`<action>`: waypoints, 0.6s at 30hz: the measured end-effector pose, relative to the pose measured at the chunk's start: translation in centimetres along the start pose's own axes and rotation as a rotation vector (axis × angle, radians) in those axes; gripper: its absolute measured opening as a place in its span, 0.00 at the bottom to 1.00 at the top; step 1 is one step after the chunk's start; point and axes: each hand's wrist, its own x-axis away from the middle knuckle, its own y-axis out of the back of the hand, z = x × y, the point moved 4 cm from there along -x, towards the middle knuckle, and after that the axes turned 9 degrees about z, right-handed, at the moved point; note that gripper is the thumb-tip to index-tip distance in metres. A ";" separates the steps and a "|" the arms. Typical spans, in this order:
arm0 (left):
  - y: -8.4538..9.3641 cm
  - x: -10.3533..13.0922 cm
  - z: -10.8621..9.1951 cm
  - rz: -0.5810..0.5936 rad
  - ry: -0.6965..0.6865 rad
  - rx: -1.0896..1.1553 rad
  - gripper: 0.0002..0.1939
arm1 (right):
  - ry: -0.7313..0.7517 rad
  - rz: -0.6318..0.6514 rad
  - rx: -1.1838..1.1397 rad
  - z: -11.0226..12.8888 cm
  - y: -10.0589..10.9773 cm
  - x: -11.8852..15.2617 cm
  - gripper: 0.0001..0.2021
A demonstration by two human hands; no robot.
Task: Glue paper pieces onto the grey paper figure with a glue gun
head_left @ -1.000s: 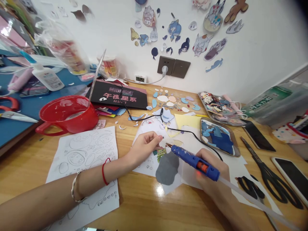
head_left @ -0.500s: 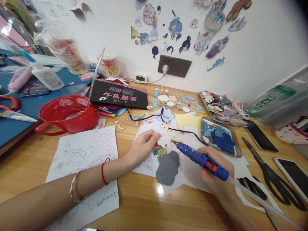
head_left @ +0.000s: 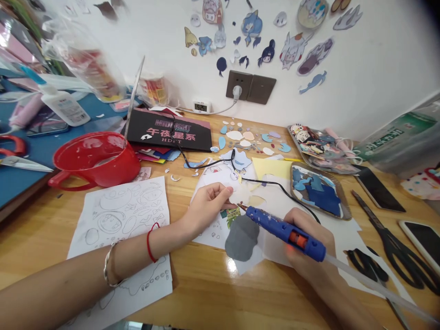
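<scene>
My left hand (head_left: 211, 201) pinches a small white paper piece (head_left: 235, 194) between thumb and fingers, above the white sheets mid-table. In my right hand (head_left: 305, 233) is a blue glue gun (head_left: 282, 229), a clear glue stick trailing from its rear. The gun's tip points left, close to the held piece; whether they touch cannot be made out. Below them lies a grey paper shape (head_left: 242, 237). A sheet with pencil drawings (head_left: 118, 211) lies partly beneath my left forearm.
A red mug (head_left: 98, 160) stands at the left, near a white glue bottle (head_left: 63, 105). Paper cutouts (head_left: 247, 135) are scattered at the back. A tray of blue scraps (head_left: 319, 192), black scissors (head_left: 395, 247) and two phones lie at the right. A black cord (head_left: 275, 182) crosses the sheets.
The glue gun's tip has moved slightly left and down, closer to my left fingers. The camera view has shifted slightly. Both hands keep their hold.
</scene>
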 end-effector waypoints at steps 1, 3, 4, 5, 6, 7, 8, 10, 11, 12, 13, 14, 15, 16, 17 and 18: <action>0.0 0.0 0.0 -0.003 -0.008 -0.030 0.18 | -0.007 -0.005 0.010 0.0 0.0 0.0 0.07; 0.1 0.1 -0.1 -0.015 -0.019 -0.087 0.17 | -0.021 -0.013 0.029 0.1 0.0 0.1 0.06; 0.2 0.1 -0.2 -0.021 -0.023 -0.105 0.16 | -0.029 -0.019 0.037 0.1 0.0 0.1 0.06; 0.2 0.1 -0.3 -0.025 -0.025 -0.113 0.16 | -0.037 -0.024 0.044 0.1 -0.1 0.1 0.05; 0.2 0.1 -0.3 -0.026 -0.025 -0.115 0.16 | -0.042 -0.025 0.050 0.1 -0.1 0.1 0.05; 0.2 0.1 -0.3 -0.024 -0.024 -0.115 0.15 | -0.045 -0.025 0.054 0.1 -0.1 0.1 0.05; 0.1 0.1 -0.3 -0.023 -0.022 -0.116 0.15 | -0.047 -0.025 0.059 0.1 -0.1 0.1 0.05; 0.1 0.1 -0.3 -0.021 -0.020 -0.118 0.15 | -0.047 -0.022 0.069 0.1 -0.1 0.0 0.05; 0.1 0.1 -0.3 -0.021 -0.020 -0.117 0.15 | -0.046 -0.018 0.073 0.1 -0.1 0.0 0.05; 0.1 0.1 -0.3 -0.022 -0.021 -0.114 0.15 | -0.046 -0.016 0.076 0.1 -0.1 0.0 0.05; 0.1 0.1 -0.3 -0.025 -0.022 -0.111 0.15 | -0.046 -0.014 0.077 0.1 -0.1 0.0 0.05; 0.1 0.0 -0.3 -0.027 -0.024 -0.108 0.15 | -0.048 -0.010 0.077 0.1 -0.1 0.0 0.05; 0.1 0.0 -0.3 -0.029 -0.026 -0.104 0.15 | -0.050 -0.005 0.076 0.1 -0.2 0.1 0.05; 0.2 0.0 -0.3 -0.030 -0.028 -0.100 0.15 | -0.053 -0.001 0.077 0.1 -0.1 0.1 0.05; 0.2 0.0 -0.3 -0.030 -0.029 -0.096 0.15 | -0.056 0.001 0.079 0.1 -0.1 0.1 0.05; 0.2 0.0 -0.3 -0.029 -0.030 -0.092 0.15 | -0.058 0.002 0.078 0.0 0.0 0.2 0.05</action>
